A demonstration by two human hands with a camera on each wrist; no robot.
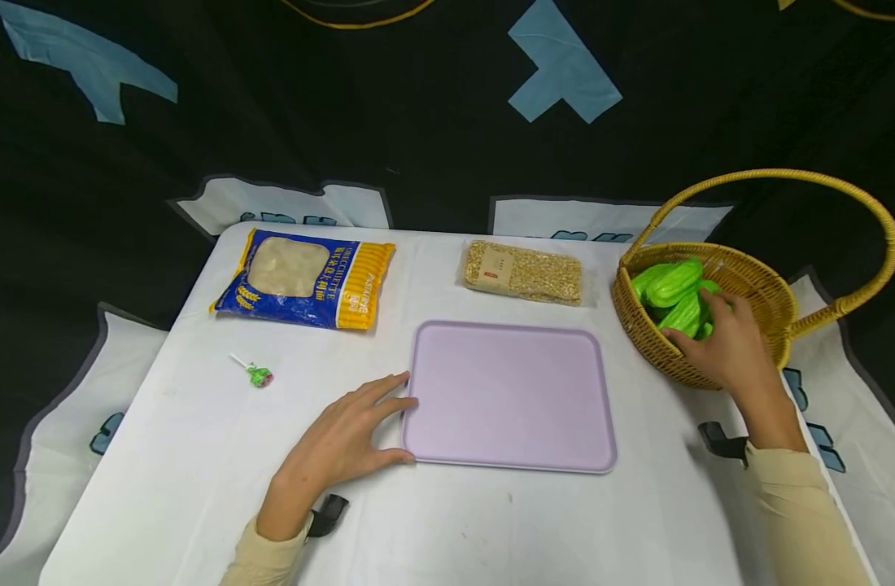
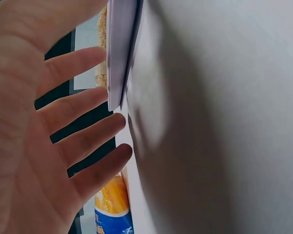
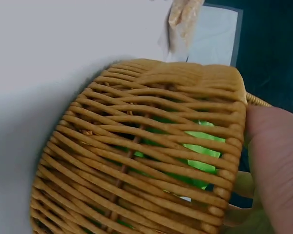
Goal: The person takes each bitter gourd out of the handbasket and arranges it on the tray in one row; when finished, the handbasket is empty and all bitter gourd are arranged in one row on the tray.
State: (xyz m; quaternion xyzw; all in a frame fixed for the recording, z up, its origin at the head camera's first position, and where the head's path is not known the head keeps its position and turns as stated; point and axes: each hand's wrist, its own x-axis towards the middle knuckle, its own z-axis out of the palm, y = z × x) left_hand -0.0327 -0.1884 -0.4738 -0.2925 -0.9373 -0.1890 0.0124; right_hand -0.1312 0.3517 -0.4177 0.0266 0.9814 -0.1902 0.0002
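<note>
Picking out green vegetables, apparently
The right hand is at them inside the basket, its grip unclear; the left hand spreads wide by the tray. Next probably calls for a firm hold.

Green items: right hand and basket partly hide them. Lollipop: wrapper details are too small. Pasta bag: left wrist view's edge crops it.
</note>
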